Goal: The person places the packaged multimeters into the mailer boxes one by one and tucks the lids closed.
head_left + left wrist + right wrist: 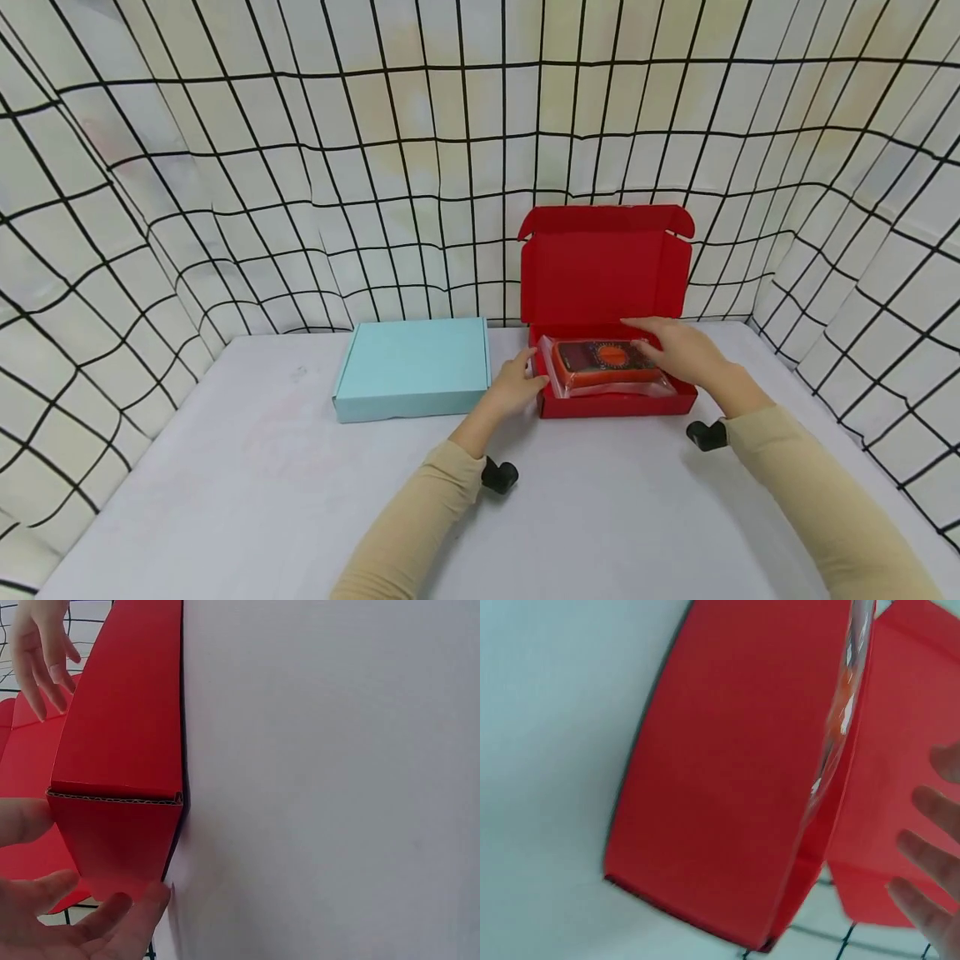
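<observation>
Fingers extended, the left hand [513,387] flanked the red box [618,407], the right hand [684,352] overlapping its multimeter [609,357], near the worktop's [247,467] far edge.

A closed box [415,358] sits on the desk [262,475], left of an open box [618,407] with a bagged meter [600,375] inside; netting [504,133] stands behind both.

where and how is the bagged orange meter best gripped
Likely by its two short ends, from above and the front: the bagged orange meter lies flat, longer left to right, inside the open red box, whose lid stands upright behind it.
</observation>
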Motion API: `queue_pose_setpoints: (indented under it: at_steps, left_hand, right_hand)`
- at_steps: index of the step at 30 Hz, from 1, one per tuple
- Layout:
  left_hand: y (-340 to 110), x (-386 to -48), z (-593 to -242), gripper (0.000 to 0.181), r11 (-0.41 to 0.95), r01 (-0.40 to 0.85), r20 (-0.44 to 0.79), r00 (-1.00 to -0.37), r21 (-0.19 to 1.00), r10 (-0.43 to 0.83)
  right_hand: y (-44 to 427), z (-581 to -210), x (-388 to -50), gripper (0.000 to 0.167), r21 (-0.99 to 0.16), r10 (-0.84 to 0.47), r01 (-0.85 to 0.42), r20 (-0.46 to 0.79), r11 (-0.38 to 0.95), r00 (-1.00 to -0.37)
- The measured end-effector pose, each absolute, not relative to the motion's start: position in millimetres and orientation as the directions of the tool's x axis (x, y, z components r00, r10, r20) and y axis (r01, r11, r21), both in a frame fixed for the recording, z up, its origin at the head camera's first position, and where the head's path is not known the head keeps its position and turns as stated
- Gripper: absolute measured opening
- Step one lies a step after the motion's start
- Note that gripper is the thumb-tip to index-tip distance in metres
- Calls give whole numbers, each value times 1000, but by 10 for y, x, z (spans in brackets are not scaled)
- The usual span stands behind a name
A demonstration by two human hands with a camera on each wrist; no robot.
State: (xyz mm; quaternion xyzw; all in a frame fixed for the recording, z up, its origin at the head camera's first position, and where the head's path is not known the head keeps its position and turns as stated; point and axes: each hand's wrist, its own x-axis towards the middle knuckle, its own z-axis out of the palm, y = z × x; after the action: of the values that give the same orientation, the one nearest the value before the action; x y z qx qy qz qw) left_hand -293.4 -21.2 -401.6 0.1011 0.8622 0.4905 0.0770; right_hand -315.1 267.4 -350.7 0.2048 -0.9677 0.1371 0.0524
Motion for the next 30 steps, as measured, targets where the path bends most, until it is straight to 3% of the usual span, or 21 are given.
queue_pose_setpoints:
  at_steps: [7, 15, 25, 30]
  left_hand:
    - [-236, -3014, -3945, 64, 418, 32, -62, -976, 908, 210]
    - [-266, -3091, -3797, 66, 291, -68, -107, -987, 954, 121]
    - [-467, -3225, -3743, 70, 188, -45, -64, -993, 981, 98]
    - [-400, -3309, -3727, 74, 202, -20, -44, -992, 979, 119]
  right_hand:
    - [2882, -3500, -3210, 49, -343, -216, -297, 256, 891, -942]
    - [3008, -3529, -3314, 58, -456, -94, -219, 281, 862, -955]
    - [2992, -3437, -3454, 89, -634, -148, -189, 117, 750, -982]
    - [2996, -3418, -3494, 91, -836, -118, -68, 4, 545, -993]
